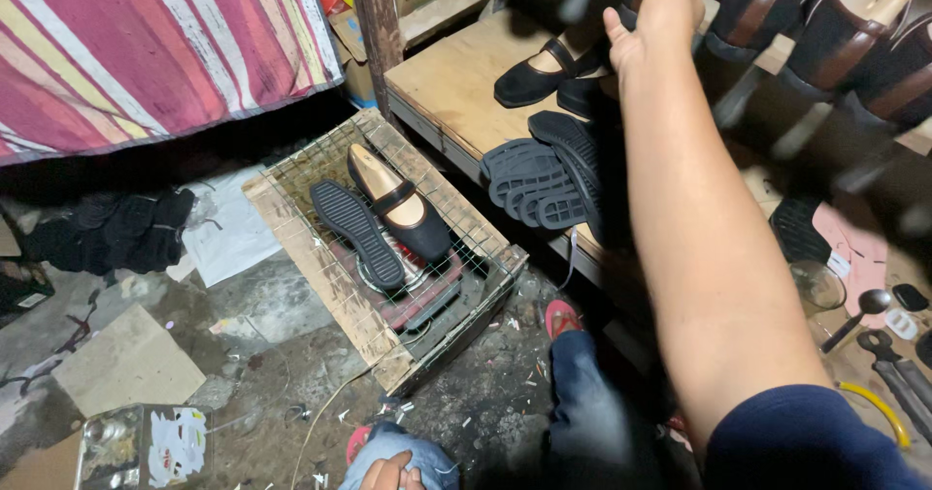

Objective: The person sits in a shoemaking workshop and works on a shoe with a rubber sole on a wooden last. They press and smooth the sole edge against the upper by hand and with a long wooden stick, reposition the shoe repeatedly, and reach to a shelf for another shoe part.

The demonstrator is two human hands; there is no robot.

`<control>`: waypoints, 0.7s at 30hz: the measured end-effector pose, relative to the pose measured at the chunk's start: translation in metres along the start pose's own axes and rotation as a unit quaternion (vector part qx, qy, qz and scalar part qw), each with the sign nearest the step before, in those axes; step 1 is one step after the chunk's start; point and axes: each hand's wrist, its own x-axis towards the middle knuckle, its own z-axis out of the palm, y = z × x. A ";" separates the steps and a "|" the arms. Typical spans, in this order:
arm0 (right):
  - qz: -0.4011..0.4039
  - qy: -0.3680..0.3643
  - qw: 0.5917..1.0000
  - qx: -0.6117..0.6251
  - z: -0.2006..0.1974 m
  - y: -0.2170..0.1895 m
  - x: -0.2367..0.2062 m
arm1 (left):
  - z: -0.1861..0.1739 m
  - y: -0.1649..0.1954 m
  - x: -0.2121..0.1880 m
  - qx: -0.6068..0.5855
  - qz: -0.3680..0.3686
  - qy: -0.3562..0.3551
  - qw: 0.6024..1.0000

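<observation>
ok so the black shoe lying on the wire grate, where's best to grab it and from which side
Probably at the heel end. The black shoe lies upright on the wire grate beside a loose black sole, its tan last filling the opening under the strap. Coming from above at the heel, the end farthest from the person, fingers can pinch both side walls clear of the sole.

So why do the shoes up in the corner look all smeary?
Head view: the black shoes with brown straps at top right are streaked by motion blur, and so is the raised right hand; the black rubber sole on the wire-mesh box is sharp and brightly lit; under the striped cloth it is dark shadow.
</observation>
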 end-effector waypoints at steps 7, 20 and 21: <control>-0.112 -0.129 0.978 0.116 -0.038 0.062 0.006 | 0.017 -0.029 -0.004 -0.015 0.035 -0.006 0.999; -0.100 0.017 0.992 -0.069 -0.047 0.079 0.022 | 0.049 -0.070 -0.016 -0.021 0.015 -0.034 0.999; -0.085 0.026 0.993 -0.074 -0.050 0.081 0.027 | 0.049 -0.071 -0.015 -0.027 0.025 -0.031 0.999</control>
